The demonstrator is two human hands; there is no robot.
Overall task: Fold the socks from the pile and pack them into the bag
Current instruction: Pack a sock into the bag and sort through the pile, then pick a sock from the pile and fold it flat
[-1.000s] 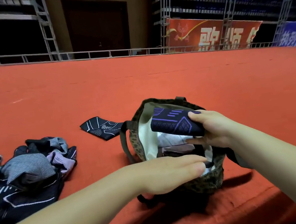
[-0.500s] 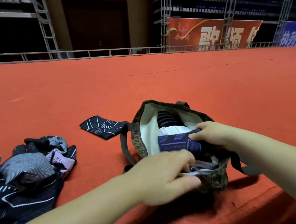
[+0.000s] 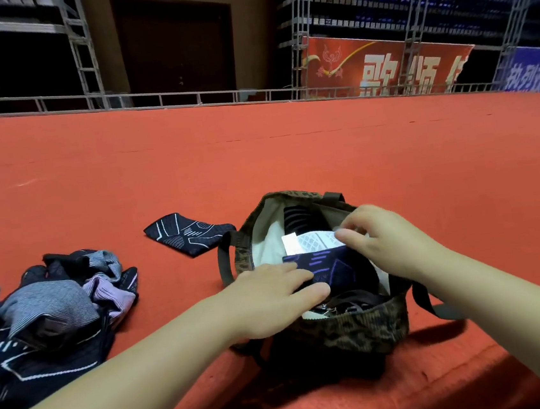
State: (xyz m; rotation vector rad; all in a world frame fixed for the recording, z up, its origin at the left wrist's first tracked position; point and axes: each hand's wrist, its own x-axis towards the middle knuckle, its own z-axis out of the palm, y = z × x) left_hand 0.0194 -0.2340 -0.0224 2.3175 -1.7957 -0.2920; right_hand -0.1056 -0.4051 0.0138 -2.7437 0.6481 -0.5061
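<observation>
A camouflage bag [image 3: 352, 332] stands open on the red carpet, pale lining showing. Inside it lies a folded dark sock with purple lines [image 3: 330, 264], beside a white patterned paper and another dark sock at the back. My left hand [image 3: 278, 295] rests with fairly straight fingers on the bag's near left rim, touching the purple sock. My right hand [image 3: 379, 242] hovers over the bag's mouth, fingers loosely curled, holding nothing I can see. A pile of socks [image 3: 40, 311] lies at the left. One folded dark sock with white lines [image 3: 188, 234] lies left of the bag.
The bag sits close to the front edge of the red carpeted platform [image 3: 321, 139], which drops off just below it. A metal rail [image 3: 157, 99] and scaffolding border the platform's far side.
The purple-lined sock went from my right hand, held above the bag, down into the bag. My right hand let go and lifted slightly. My left hand moved onto the bag's rim.
</observation>
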